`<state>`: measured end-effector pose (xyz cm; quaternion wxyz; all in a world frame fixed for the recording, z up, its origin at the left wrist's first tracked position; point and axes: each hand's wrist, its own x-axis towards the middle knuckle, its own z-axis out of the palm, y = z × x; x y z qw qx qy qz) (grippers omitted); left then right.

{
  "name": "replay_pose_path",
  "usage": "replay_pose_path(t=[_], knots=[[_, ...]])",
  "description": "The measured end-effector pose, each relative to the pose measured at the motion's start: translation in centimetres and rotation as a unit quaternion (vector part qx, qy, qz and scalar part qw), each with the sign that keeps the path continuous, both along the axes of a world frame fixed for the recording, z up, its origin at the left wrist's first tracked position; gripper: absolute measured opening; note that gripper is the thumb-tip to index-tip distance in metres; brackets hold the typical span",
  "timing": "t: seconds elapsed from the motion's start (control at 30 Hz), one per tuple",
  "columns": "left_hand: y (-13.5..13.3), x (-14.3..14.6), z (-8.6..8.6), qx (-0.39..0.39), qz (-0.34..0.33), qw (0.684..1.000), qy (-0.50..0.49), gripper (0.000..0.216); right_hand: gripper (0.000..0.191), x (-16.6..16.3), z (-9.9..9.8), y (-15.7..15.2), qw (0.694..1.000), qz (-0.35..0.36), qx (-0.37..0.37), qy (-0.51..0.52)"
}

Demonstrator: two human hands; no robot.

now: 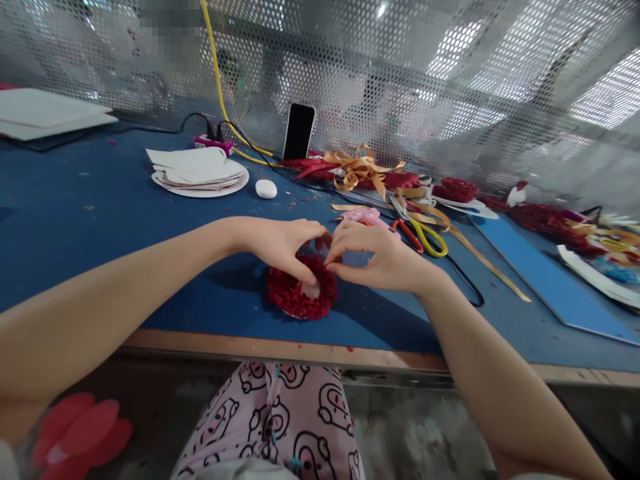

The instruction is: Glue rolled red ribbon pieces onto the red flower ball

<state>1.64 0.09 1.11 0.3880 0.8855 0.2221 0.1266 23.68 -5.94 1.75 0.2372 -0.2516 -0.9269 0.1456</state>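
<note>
"Red ruffly circle [286,295]: where is it?"

"It lies flat on the blue table [107,200], close to the wooden edge [240,344] by my lap. It's right in front of me, under my hands."

"Which way is it from each hand?"

"My left hand [277,243] is nearer. It reaches over from the left side, so the circle is under my thumb and a bit closer to my tummy. My right hand [375,259] comes from the other side, with its tips by the far right rim. From there, the circle goes left and toward me."

"Does it have a long way and a short way?"

"Not really. It's round, with a pale spot [312,291] inside. My left thumb tip is over that spot."

"Are you squeezing it?"

"My left hand is bent, with the fingers curled past the far side. I can't say if my thumb is pushing down. My right thumb and pointing finger come close together, like a little beak. I can't see if there's anything in the beak."

"Do your hands meet?"

"Their fingertips are right beside each other, above the far rim. I can't make out if they touch."

"What's near your right hand?"

"A pink thing [367,215] behind it, and scissors [418,244] with red and yellow handles."
</note>
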Motion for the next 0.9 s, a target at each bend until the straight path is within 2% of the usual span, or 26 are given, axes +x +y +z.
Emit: replay_pose_path(t=[0.13, 0.23, 0.57, 0.9], knots=[[-0.88, 0.43, -0.17, 0.099, -0.06, 0.987, 0.112, 0.047, 0.007, -0.04, -0.31, -0.02, 0.999, 0.005, -0.035, -0.015], [-0.98, 0.62, -0.22, 0.13, -0.082, 0.976, 0.154, 0.049, 0.009, -0.04, -0.38, 0.07, 0.999, 0.006, -0.036, -0.019], [-0.79, 0.65, -0.28, 0.113, -0.075, 0.98, 0.142, 0.041, 0.007, -0.44, -0.3, -0.01, 0.999, 0.008, -0.019, -0.025], [-0.29, 0.61, -0.35, 0.082, -0.076, 0.983, 0.146, 0.048, 0.012, -0.9, -0.86, -0.27, 0.994, 0.018, 0.054, -0.089]])
